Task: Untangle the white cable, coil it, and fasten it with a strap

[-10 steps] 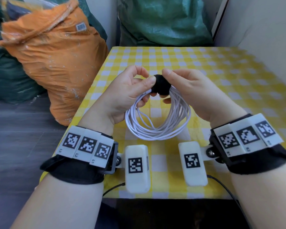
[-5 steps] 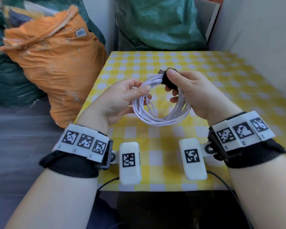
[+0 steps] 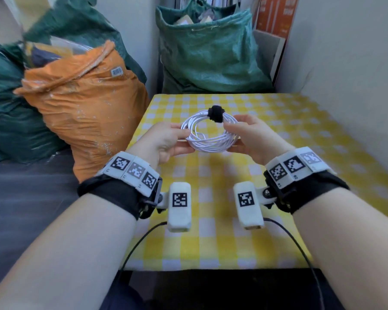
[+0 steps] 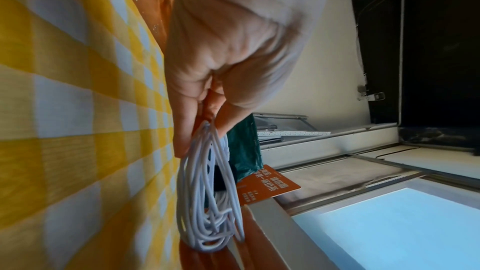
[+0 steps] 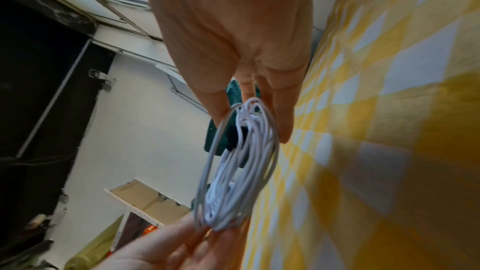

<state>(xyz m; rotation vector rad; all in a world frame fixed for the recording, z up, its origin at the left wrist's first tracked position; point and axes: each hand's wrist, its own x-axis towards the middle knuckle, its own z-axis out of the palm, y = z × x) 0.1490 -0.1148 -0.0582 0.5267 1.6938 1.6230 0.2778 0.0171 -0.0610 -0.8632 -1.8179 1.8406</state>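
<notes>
The white cable (image 3: 211, 139) is wound into a round coil and held level above the yellow checked table (image 3: 300, 130). A black strap (image 3: 215, 113) is wrapped round the coil's far side. My left hand (image 3: 166, 139) pinches the coil's left side between thumb and fingers. My right hand (image 3: 251, 135) pinches its right side the same way. In the left wrist view the coil (image 4: 207, 202) hangs from my fingertips (image 4: 187, 141). The right wrist view shows the coil (image 5: 233, 171) with the strap (image 5: 233, 137) on it.
An orange sack (image 3: 85, 104) stands left of the table and a green sack (image 3: 211, 54) behind it. A white wall (image 3: 345, 63) runs along the right side. Black wires (image 3: 300, 247) trail from the wrist cameras over the near table edge.
The coil has been turned from hanging upright to lying flat and moved away from me. My right hand has left the strap and now holds the coil's right side.
</notes>
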